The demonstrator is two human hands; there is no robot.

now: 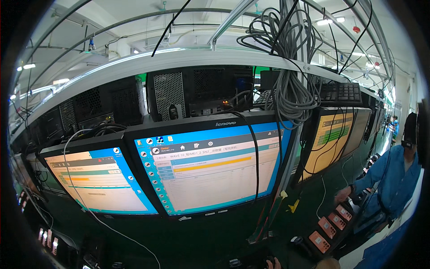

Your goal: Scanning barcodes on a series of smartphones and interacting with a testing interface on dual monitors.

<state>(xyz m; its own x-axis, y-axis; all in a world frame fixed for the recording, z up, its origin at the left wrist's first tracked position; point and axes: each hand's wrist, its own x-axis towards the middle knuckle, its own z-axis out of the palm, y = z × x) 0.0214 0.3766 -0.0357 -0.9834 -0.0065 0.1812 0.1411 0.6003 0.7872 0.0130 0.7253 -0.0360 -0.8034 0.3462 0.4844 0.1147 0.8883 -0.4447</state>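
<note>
At the bottom edge, a few fingertips of what seems to be my left hand [276,263] curl against a small dark thing, too cut off to name. Farther right, a rounded patch of skin, apparently my right hand [330,264], just enters the picture; its fingers are hidden. Close to it, several copper-coloured phones [319,241] lie in a row on a dark surface. Above my hands stands a large black monitor [215,179] with a lit screen showing a window with an orange bar.
A second monitor [101,179] stands left, another [329,139] right. Black computer cases [168,96] sit on the shelf above; a bundle of grey cables [293,94] hangs from a post. At right, a co-worker in a blue jacket [385,175] reaches toward the phones. More phones [54,245] lie far left.
</note>
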